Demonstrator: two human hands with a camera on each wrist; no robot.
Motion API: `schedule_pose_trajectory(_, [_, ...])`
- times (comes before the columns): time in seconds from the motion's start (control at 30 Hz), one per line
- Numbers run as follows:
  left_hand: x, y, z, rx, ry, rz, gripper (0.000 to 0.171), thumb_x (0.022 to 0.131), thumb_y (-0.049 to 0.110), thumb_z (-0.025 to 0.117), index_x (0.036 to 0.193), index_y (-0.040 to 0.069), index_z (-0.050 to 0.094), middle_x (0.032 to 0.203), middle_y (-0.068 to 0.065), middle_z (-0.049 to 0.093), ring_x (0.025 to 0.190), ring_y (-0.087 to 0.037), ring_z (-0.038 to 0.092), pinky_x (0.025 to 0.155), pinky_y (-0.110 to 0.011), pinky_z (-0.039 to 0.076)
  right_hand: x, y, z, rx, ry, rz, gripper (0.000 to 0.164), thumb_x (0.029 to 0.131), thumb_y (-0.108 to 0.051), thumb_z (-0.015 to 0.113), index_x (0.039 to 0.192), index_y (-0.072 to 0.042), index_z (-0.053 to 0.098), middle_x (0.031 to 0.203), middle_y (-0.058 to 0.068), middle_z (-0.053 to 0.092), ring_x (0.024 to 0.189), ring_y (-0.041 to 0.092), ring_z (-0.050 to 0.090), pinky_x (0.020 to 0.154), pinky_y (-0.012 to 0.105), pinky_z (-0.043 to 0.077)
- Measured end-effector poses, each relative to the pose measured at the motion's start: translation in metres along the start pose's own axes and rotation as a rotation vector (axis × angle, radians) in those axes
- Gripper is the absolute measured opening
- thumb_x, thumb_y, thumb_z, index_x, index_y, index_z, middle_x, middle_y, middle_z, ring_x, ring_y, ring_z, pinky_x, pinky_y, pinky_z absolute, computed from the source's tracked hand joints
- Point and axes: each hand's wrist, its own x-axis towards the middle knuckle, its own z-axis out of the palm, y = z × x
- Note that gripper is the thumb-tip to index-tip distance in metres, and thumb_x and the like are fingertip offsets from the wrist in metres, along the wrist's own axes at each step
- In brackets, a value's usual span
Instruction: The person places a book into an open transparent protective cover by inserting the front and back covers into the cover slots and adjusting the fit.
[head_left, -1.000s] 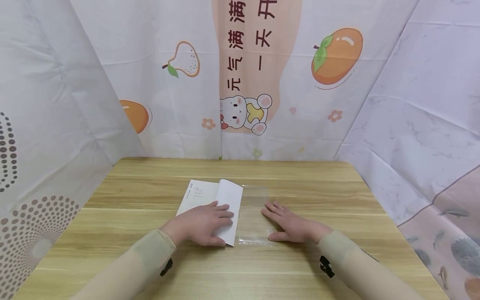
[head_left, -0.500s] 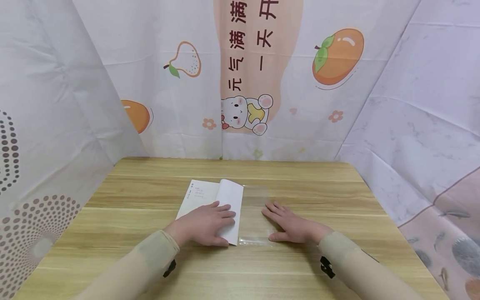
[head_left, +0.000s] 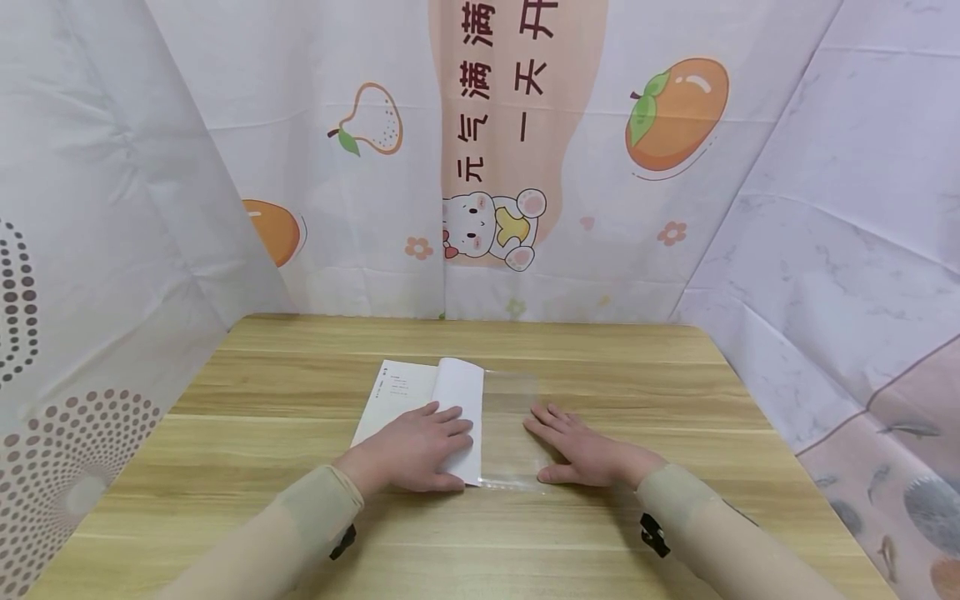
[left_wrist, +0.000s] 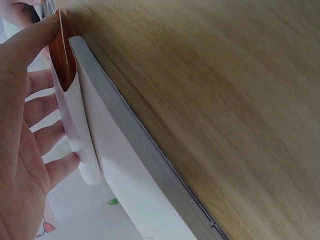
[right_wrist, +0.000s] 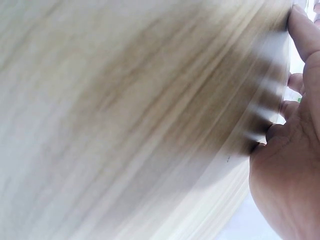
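A thin paperback book [head_left: 397, 392] lies open on the table. Its cover [head_left: 459, 387] is turned over to the right in a bulging curve; the left wrist view shows the bend and a brownish inner side. My left hand [head_left: 420, 446] rests on the turned cover with fingers extended, the thumb along its near edge. A clear plastic sheet [head_left: 506, 433], probably a book jacket, lies to the right, its edge meeting the cover's edge. My right hand [head_left: 573, 446] lies spread on the sheet's right part, fingertips pressing down. In the left wrist view the book block [left_wrist: 135, 135] stands beside the left fingers.
The wooden table [head_left: 637, 375] runs back to a hanging printed cloth [head_left: 360, 208]. More cloth hangs at the left and right sides. Each sleeved forearm has a dark strap piece [head_left: 654, 533] near the wrist.
My left hand has slid slightly right, and the cover's near corner has moved right with it, up to the plastic's edge. My right hand has stayed in place.
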Motion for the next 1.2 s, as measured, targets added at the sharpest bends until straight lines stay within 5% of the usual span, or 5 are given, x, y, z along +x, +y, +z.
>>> schedule_pose_trajectory(1.2, [0.003,0.0049,0.0022,0.064,0.015,0.034,0.07,0.093,0.071,0.055,0.139,0.019,0.061,0.151,-0.002,0.054,0.144,-0.027,0.046,0.117,-0.051,0.037,0.0007,0.007,0.0063,0.016,0.042,-0.01,0.086,0.1,-0.052,0.06,0.163,-0.009,0.022,0.17,0.019,0.009,0.155,0.047,0.003,0.121,0.066,0.009])
